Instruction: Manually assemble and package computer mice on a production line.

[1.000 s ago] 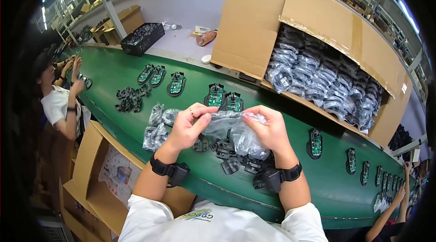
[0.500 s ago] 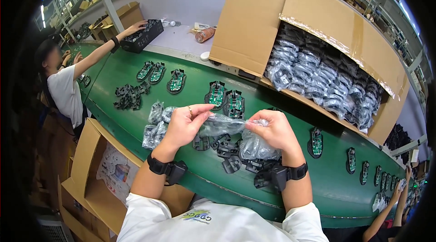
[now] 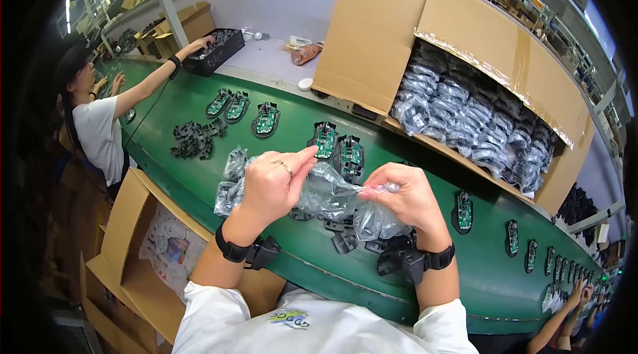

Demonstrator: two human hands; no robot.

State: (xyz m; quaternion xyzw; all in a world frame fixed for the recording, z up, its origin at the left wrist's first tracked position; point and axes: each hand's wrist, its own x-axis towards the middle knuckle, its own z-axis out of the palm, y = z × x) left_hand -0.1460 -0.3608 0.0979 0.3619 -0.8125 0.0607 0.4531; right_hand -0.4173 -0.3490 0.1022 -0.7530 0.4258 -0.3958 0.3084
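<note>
Between my hands stretches a clear plastic bag (image 3: 330, 196), partly filled out and crinkled; what is inside is hard to make out. My left hand (image 3: 272, 184) pinches its left side between thumb and fingers, a ring on one finger. The bag's twisted right end is held in the fingertips of my right hand (image 3: 404, 196). Below lies another clear bag (image 3: 379, 222) over loose black plastic parts (image 3: 343, 240). Several more bagged parts (image 3: 229, 196) sit left of my left hand. Just beyond the bag are two black housings with green circuit boards (image 3: 323, 139).
A large open carton (image 3: 355, 35) of bagged parts stands behind the green belt (image 3: 425, 267). Circuit-board units (image 3: 464, 211) line the belt. A black parts pile (image 3: 198, 138) lies at left. A co-worker (image 3: 100, 121) reaches into a black bin (image 3: 216, 55). Another carton (image 3: 126, 228) stands lower left.
My left hand has closed and turned, and the bag between my hands hangs fuller and lower. My right hand keeps its pinch. The co-worker's hand has dipped deeper into the bin.
</note>
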